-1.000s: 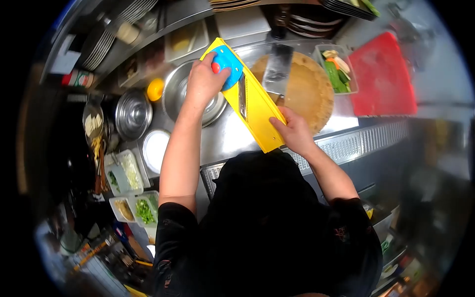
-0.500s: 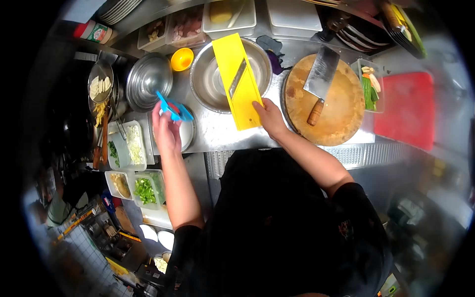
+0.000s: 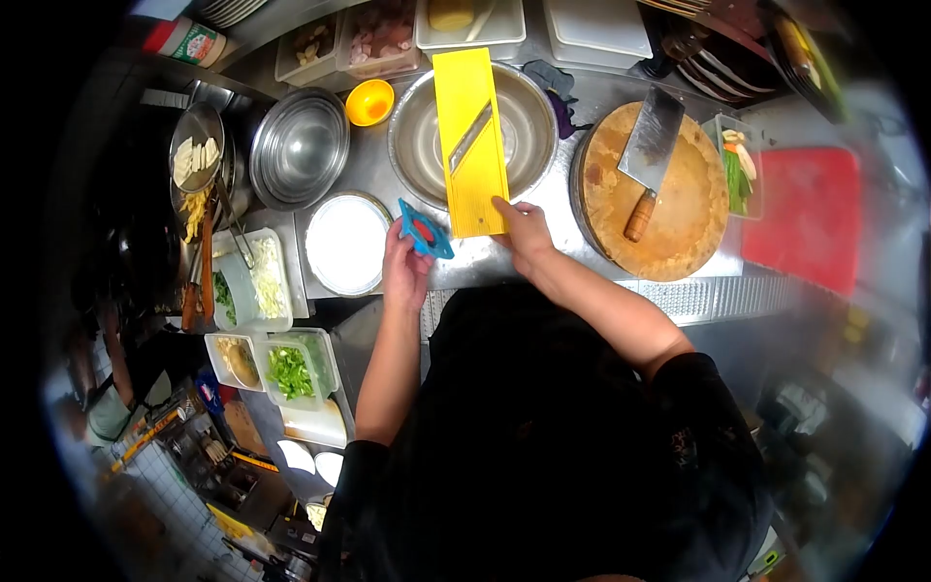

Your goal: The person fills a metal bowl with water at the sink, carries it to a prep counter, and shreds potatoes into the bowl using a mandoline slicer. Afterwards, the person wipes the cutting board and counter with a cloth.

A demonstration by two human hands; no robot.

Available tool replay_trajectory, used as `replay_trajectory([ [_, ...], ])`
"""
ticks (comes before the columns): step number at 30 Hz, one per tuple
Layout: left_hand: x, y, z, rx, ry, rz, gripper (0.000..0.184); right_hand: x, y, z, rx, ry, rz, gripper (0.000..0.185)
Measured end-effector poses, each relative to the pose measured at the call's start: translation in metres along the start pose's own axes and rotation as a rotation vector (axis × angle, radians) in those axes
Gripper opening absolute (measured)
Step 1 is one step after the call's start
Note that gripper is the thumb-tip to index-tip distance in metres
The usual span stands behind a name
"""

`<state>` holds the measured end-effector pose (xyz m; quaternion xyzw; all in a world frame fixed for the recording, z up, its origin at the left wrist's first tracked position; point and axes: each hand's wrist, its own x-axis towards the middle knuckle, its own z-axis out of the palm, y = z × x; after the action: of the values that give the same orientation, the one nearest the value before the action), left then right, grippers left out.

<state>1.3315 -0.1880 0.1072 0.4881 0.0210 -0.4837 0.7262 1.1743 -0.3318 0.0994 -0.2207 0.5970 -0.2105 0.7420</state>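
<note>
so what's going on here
Someone's right hand grips a yellow slicer by its near end, its far part over a metal bowl. The left hand holds a blue holder with a red middle, beside the slicer rather than on it. A cleaver lies on the round chopping board to the right; neither hand touches it.

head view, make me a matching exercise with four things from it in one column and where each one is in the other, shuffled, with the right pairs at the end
Things
1. cleaver
2. blue holder
3. yellow slicer
4. small orange bowl

Places
A. held in the right hand
B. beside the large steel bowl
C. lying on the round wooden board
D. held in the left hand

Right pairs: 1-C, 2-D, 3-A, 4-B
</note>
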Motion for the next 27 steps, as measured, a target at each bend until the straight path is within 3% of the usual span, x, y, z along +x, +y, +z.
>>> replay_trajectory([
  [6,0.025,-0.004,0.008,-0.157,-0.087,-0.001,0.040,-0.003,-0.008,-0.001,0.042,-0.116,0.057,0.040],
  [9,0.044,-0.010,-0.018,-0.234,-0.284,-0.026,0.038,0.003,-0.009,-0.004,0.004,-0.124,0.043,0.042],
  [12,0.041,0.001,0.003,-0.120,-0.132,-0.010,0.038,0.002,-0.010,0.001,0.041,-0.103,0.025,0.033],
  [21,0.041,0.007,0.005,-0.118,-0.110,0.020,0.042,0.000,-0.010,0.004,0.088,-0.168,0.005,0.037],
  [24,0.033,0.007,-0.003,-0.174,-0.065,0.058,0.045,-0.027,-0.038,-0.012,-0.316,0.051,0.140,0.045],
  [27,0.011,0.002,-0.012,-0.156,-0.007,0.087,0.049,-0.028,-0.056,-0.046,-0.423,-0.081,-0.379,0.057],
])
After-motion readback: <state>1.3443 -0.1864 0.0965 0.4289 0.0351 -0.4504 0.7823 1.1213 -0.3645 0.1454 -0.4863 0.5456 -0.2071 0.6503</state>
